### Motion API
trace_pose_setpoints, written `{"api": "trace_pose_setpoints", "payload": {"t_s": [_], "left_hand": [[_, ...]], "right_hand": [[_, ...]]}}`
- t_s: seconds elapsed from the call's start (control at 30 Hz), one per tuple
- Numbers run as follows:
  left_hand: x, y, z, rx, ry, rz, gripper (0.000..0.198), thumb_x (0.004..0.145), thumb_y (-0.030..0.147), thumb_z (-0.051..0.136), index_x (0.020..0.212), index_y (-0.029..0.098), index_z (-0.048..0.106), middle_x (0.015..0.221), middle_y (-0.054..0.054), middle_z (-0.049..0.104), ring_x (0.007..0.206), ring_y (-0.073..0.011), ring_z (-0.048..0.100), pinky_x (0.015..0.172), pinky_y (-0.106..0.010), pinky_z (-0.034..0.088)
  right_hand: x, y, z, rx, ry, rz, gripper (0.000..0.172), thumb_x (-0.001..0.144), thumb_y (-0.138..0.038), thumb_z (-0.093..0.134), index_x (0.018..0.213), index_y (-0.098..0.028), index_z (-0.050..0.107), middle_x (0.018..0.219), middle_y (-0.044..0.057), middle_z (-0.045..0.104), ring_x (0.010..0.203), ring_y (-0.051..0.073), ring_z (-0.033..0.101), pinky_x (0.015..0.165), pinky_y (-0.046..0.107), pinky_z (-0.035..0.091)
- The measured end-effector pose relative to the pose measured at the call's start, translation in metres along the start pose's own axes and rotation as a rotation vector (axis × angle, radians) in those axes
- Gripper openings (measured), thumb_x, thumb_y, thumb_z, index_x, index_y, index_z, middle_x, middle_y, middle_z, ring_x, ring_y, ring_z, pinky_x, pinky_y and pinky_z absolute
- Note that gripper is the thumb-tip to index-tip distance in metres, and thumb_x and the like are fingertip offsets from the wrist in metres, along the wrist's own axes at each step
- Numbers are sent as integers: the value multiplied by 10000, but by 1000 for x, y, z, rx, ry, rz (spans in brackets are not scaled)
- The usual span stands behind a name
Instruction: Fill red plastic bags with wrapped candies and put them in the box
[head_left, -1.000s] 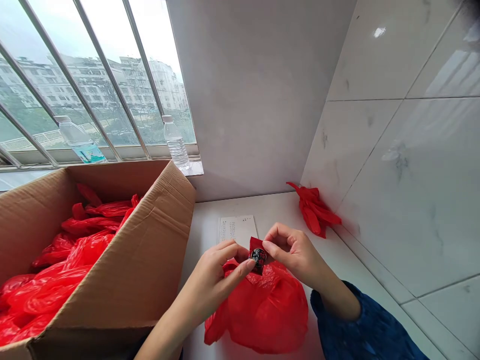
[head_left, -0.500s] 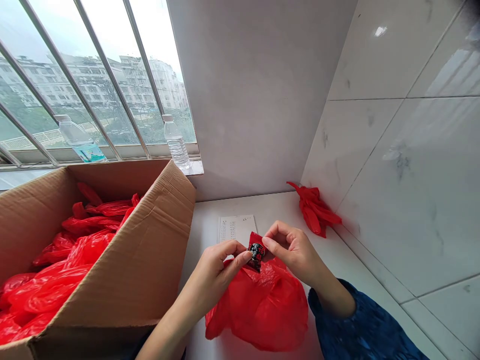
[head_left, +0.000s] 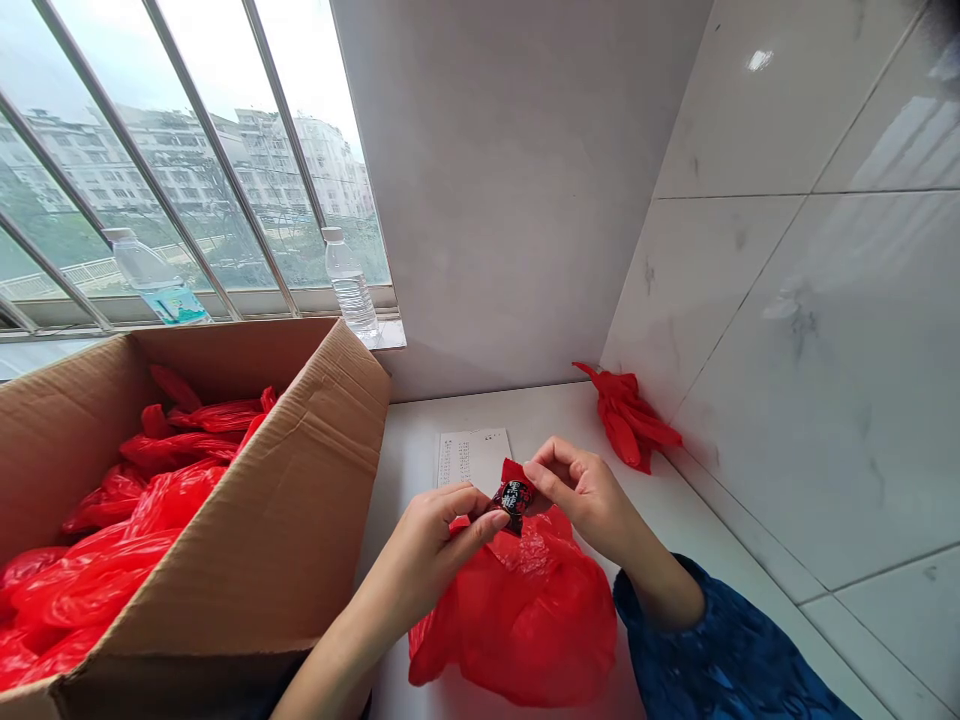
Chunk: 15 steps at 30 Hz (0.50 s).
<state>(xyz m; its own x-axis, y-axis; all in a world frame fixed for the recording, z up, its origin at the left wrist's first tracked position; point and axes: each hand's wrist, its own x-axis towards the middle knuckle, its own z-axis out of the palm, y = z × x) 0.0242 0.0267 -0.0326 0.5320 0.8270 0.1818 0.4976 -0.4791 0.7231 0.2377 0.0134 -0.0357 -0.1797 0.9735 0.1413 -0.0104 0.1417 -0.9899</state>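
Between my two hands is a small red wrapped packet [head_left: 515,497] with a round black label, like a wrapped candy. My left hand [head_left: 442,530] pinches its left and lower side between thumb and fingers. On its upper right edge, the thumb and index finger of my right hand [head_left: 574,490] are closed. Just beneath the packet, a full red plastic bag [head_left: 536,630] lies on the white surface; what is inside it cannot be seen. A white printed card [head_left: 474,455] lies behind my hands, partly covered by them.
A cardboard box [head_left: 292,520] with several red plastic bags [head_left: 142,490] stands at the left. Two plastic bottles, one with a blue label [head_left: 161,280] and one clear [head_left: 349,285], stand by the barred window. A crumpled red bag [head_left: 634,420] lies against the tiled wall [head_left: 817,350].
Both hands keep hold of the packet, which has tilted slightly and risen a little. The label faces me a bit more. The red bag, box and card stay in place.
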Motion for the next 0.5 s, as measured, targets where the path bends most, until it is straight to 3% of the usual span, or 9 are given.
{"api": "trace_pose_setpoints", "payload": {"t_s": [0.13,0.27,0.5], "left_hand": [[1,2,2,-13,-14,13,381,1000,417,535,719,177,625,702,3,615,662,-135,517,628,-250,380],[2,4,3,-130,-82,-50,393,995,438,527,730,172,645,682,9,618,633,-125,500,599,-235,381],[3,5,3,-270,-172,-127,426,993,483,512,766,156,665,709,-13,650,648,-138,522,609,-244,382]], "right_hand": [[3,8,3,-37,-75,2,371,938,-563,626,910,-193,631,782,6,704,655,142,667,642,261,542],[4,13,5,-81,-15,-29,381,939,-536,631,767,-196,600,696,-5,658,592,133,618,576,248,494],[3,15,7,-119,15,-11,397,943,-532,618,737,-196,570,643,-10,622,541,131,596,526,242,455]]}}
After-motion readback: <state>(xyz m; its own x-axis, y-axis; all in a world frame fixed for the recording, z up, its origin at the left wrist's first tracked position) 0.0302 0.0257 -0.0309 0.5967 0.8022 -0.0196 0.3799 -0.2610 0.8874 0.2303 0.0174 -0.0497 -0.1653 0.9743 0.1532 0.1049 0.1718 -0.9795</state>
